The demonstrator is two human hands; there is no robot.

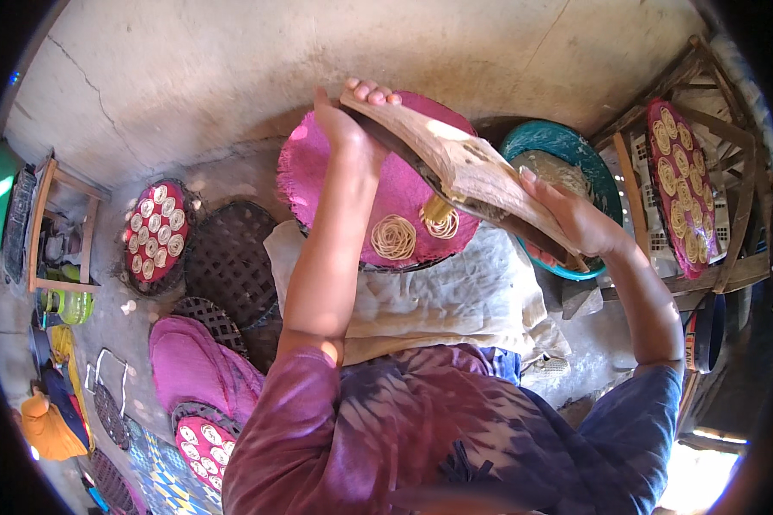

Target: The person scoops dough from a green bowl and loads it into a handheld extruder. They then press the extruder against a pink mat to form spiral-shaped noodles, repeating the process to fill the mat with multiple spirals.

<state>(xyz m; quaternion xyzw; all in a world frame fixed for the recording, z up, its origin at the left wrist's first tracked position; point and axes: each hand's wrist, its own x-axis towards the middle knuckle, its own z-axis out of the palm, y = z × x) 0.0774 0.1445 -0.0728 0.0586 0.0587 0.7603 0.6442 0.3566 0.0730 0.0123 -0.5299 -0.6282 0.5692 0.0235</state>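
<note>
Basically, left hand [345, 129] and right hand [578, 217] fingers grasp wooden press [465, 161] ends, likely steadying brass-coloured nozzle [436, 209] over pink tray [326, 176].

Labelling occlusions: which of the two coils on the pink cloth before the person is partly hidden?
The right coil, overlapped by the brass-coloured cylinder; the left coil shows whole.

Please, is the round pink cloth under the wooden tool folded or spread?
Spread: the pink cloth lies open in a wide round, with two coils of pale strands on it.
</note>
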